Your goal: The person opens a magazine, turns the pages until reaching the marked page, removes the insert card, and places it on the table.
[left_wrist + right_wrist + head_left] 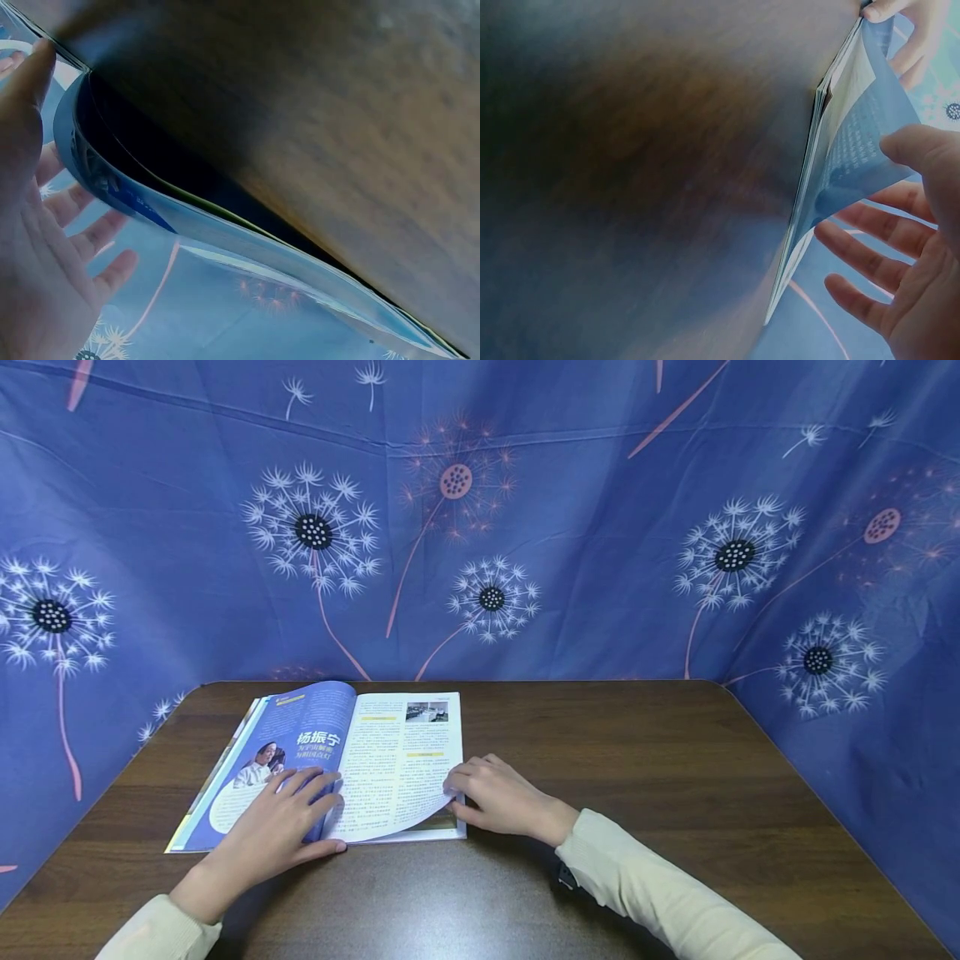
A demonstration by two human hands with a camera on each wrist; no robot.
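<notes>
An open magazine [378,752] lies on the wooden table, its left page blue with a portrait and large Chinese characters, its right page white with columns of text. My left hand [277,822] rests spread across the lower part of the blue page, thumb near the bottom of the spine. At the right edge, my right hand [502,797] pinches the lower corner of the white page [862,150] between thumb and fingers. That corner is lifted and curved, and part of a darker picture on the sheet beneath shows under it.
The brown wooden table [600,752] extends to the right of the magazine and in front of it. Behind and at both sides hangs a blue cloth [585,527] printed with dandelions. A small dark object [567,877] shows under the right cuff.
</notes>
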